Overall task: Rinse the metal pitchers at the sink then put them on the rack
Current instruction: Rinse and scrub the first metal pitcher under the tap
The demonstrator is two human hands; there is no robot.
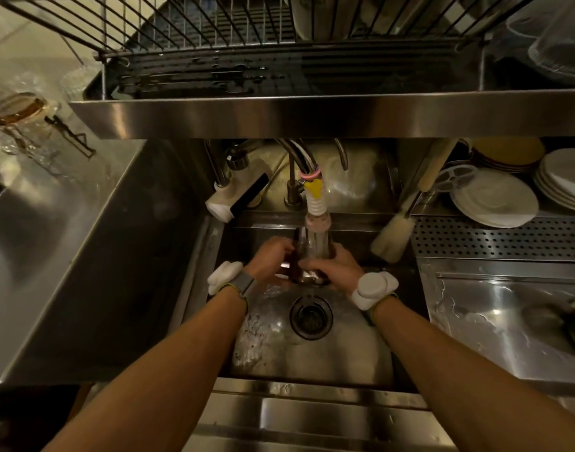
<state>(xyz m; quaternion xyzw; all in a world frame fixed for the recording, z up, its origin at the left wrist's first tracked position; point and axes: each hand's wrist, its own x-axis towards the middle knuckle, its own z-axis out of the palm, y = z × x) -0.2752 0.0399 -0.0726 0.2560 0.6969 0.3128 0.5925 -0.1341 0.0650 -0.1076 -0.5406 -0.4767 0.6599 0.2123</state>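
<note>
A metal pitcher (307, 256) is held over the steel sink (312, 353), right under the faucet nozzle (316, 214), and water runs onto it. My left hand (271, 256) grips its left side. From the right, my right hand (333, 265) wraps around its lower body. Water splashes on the basin floor around the drain (311, 316). The wire dish rack (247, 37) sits on the steel shelf above the sink.
A white bottle brush (393, 230) leans at the sink's right rim. Stacked white plates (508, 197) and a perforated drain tray (501, 239) lie at the right. Glassware (22, 119) stands on the left counter. A second tap (237, 194) juts out behind the basin.
</note>
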